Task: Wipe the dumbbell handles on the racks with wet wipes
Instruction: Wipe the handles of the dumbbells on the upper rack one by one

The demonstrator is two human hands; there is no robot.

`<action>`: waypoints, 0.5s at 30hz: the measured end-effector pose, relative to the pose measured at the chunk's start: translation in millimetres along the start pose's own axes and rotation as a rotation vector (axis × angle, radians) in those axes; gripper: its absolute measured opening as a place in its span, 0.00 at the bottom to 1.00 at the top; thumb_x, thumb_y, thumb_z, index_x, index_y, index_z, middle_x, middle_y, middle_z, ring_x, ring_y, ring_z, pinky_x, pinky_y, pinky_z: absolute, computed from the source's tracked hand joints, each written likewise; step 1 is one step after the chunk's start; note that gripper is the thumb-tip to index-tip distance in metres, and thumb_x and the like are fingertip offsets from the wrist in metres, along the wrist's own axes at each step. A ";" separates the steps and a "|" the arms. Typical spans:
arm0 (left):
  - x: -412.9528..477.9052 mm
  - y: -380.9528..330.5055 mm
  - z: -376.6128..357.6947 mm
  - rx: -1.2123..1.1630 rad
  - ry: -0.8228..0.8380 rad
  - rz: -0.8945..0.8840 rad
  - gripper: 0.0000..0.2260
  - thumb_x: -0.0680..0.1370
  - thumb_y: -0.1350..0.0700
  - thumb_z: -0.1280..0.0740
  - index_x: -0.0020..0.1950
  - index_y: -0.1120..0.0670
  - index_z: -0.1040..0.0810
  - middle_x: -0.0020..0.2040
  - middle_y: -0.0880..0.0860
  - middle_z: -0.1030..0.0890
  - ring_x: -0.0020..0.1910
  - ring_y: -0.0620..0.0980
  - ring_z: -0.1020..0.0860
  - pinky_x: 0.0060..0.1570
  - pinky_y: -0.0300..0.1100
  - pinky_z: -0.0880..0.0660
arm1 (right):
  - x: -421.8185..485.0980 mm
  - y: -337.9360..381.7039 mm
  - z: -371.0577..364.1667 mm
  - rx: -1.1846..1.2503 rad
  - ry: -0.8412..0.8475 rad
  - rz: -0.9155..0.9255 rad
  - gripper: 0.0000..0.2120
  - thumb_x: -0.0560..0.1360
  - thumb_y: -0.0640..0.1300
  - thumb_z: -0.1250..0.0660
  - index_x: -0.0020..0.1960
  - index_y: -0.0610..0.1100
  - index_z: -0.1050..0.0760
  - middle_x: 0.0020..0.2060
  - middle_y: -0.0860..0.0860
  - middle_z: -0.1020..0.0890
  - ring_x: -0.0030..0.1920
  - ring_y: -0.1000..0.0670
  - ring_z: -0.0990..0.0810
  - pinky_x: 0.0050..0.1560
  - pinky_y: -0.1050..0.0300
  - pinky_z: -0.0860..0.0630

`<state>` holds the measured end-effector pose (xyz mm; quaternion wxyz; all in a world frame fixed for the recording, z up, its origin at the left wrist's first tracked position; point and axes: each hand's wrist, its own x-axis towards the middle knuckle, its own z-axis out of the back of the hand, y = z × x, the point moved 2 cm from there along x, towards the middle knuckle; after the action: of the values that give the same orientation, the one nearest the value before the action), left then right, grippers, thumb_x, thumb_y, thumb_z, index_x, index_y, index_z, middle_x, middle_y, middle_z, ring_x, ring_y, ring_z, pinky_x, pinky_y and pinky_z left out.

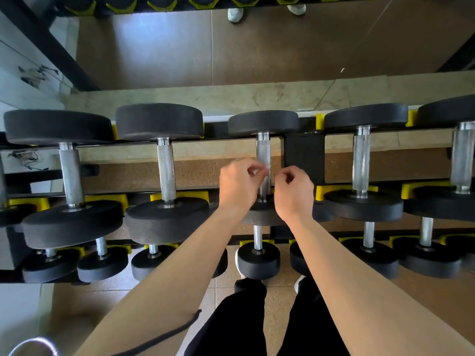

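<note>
A row of black dumbbells with knurled steel handles lies on the yellow-cradled rack (345,190). Both hands are at the middle dumbbell's handle (263,150), one on each side of its lower half. My left hand (240,185) pinches a small white piece of wet wipe (255,172) between thumb and fingertips, just left of the handle. My right hand (294,192) has its fingers curled in a pinch at the handle's right side, seemingly on the wipe's other end. A pale blur crosses the handle between the hands.
Larger dumbbells (167,170) lie to the left and others (361,163) to the right on the same tier. A lower tier of small dumbbells (258,255) sits nearer my legs. A black rack upright (304,155) stands just right of the hands. A mirror rises behind the rack.
</note>
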<state>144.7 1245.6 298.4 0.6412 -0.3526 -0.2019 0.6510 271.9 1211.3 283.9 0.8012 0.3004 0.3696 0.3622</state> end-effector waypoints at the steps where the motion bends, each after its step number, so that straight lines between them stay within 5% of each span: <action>1: -4.5 3.5 -0.1 0.028 0.044 -0.014 0.06 0.78 0.53 0.26 0.52 0.53 0.15 0.47 0.46 0.16 0.44 0.40 0.22 0.47 0.29 0.27 | -0.1 0.0 -0.2 -0.002 0.000 0.001 0.06 0.80 0.42 0.37 0.48 0.49 0.22 0.47 0.50 0.19 0.44 0.55 0.21 0.42 0.62 0.25; 4: -5.9 5.9 0.7 0.059 0.125 -0.013 0.06 0.77 0.52 0.25 0.51 0.53 0.14 0.48 0.48 0.15 0.45 0.42 0.20 0.49 0.34 0.25 | -0.1 0.2 -0.8 -0.010 -0.002 0.002 0.06 0.80 0.43 0.37 0.48 0.49 0.22 0.47 0.50 0.19 0.44 0.55 0.21 0.44 0.60 0.23; 10: 6.4 -4.0 1.4 -0.039 -0.023 0.073 0.04 0.77 0.55 0.25 0.50 0.52 0.14 0.45 0.44 0.17 0.41 0.35 0.24 0.42 0.23 0.32 | 0.8 -2.2 -1.8 -0.019 -0.021 0.021 0.06 0.81 0.43 0.37 0.49 0.48 0.21 0.46 0.50 0.19 0.44 0.55 0.21 0.43 0.64 0.26; 15: -5.8 10.0 3.0 0.131 0.181 0.098 0.08 0.76 0.49 0.25 0.52 0.51 0.15 0.47 0.47 0.17 0.45 0.43 0.20 0.40 0.31 0.31 | 0.7 -2.6 -2.1 -0.026 -0.025 0.010 0.07 0.81 0.43 0.38 0.48 0.49 0.22 0.47 0.50 0.19 0.44 0.55 0.21 0.42 0.64 0.27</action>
<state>135.1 1239.5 294.5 0.6458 -0.3767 -0.0831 0.6589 271.5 1210.9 280.5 0.8077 0.2962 0.3534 0.3673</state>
